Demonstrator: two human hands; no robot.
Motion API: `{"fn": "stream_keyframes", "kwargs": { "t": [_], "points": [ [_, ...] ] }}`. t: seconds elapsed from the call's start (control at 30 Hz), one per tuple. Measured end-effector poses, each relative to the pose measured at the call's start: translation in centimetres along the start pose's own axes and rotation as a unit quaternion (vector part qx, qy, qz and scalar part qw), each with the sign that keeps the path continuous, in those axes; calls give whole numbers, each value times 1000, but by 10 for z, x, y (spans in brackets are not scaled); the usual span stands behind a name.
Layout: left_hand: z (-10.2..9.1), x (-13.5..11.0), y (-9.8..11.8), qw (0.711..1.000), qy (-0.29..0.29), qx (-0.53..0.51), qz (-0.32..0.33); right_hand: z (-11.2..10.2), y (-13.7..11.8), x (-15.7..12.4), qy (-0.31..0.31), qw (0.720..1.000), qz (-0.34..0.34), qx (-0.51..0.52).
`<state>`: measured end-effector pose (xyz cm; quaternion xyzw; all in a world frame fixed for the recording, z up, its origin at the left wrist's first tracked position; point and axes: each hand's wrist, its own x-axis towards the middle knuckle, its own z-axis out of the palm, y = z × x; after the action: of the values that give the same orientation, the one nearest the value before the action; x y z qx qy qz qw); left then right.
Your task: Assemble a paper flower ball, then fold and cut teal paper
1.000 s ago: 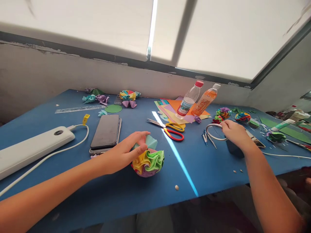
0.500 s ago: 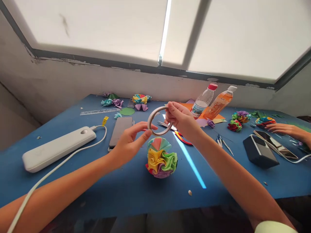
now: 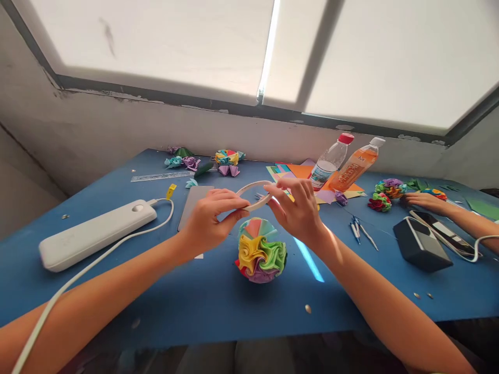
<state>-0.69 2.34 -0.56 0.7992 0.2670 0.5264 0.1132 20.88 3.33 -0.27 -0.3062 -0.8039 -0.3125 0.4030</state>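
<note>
Both of my hands hold a thin white tape ring [image 3: 255, 195] above the blue table [image 3: 202, 301]. My left hand [image 3: 208, 221] pinches its near left edge. My right hand [image 3: 298, 210] grips its right side with curled fingers. The ring is tilted almost flat. Right below it on the table sits a ball of folded coloured paper [image 3: 260, 250] in yellow, green, red and purple. A dark phone [image 3: 193, 202] lies partly hidden behind my left hand.
A white power bank [image 3: 95, 234] with a cable lies at left. Two bottles [image 3: 341, 163], coloured paper sheets, paper flowers [image 3: 384, 195] and a ruler lie at the back. A black box [image 3: 421, 244] is at right, where another person's hand [image 3: 427, 201] rests.
My hands have lowered the tape ring and tipped it from upright to nearly flat, with my left hand now closed on its edge. One second ago my right hand took the ring from the table at right.
</note>
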Motion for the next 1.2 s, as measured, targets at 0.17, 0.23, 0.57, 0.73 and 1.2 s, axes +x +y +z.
{"fn": "stream_keyframes", "kwargs": {
  "t": [0.17, 0.23, 0.57, 0.73, 1.2],
  "points": [
    [6, -4, -1, 996, -21, 45, 75, 7, 5, -6, 32, 998, -24, -46],
    [7, -5, -1, 997, -26, 28, 65, 12, 4, -7, 56, 998, 24, -3],
    [-1, -6, 8, 984, -135, -84, -73, 19, -16, -10, 5, 971, 205, 119],
    [-1, -6, 16, 968, -161, -98, -165, 18, -14, -10, 19, 998, 59, 11],
    [-5, -6, 22, 932, -227, -175, -222, 16, -20, -6, -121, 870, 359, 316]
  ]
}}
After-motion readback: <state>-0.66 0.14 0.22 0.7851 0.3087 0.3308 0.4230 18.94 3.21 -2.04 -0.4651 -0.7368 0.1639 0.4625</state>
